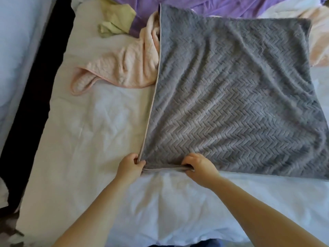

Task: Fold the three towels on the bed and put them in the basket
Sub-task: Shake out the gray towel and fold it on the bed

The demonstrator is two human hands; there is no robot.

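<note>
View from above, looking down a person's two bare forearms onto a bed covered with a wrinkled white sheet [89, 131]. A large grey towel [240, 95] with a raised herringbone weave lies spread flat on the sheet, filling the right and centre of the view; its far right side runs out of frame. A thin pale trim [154, 97] runs along its left edge. At the edge nearest the person, two layers of the towel show one on top of the other. The left hand [130, 166] pinches the near left corner of the grey towel between thumb and curled fingers. The right hand [201, 166], just to the right along the same near edge, has its fingers curled over the top layer and its thumb below, gripping the edge. The two hands are near each other but apart. A pale pink towel [124, 70] lies crumpled on the sheet to the left of the grey towel, with part of it tucked under the grey towel's left edge. Farther back lies a bunched pale green cloth [117, 18], beside purple fabric [222, 6] along the top. Peach fabric [318, 41] shows beyond the grey towel's far right corner. A dark bed frame [32, 95] runs down the left side.
</note>
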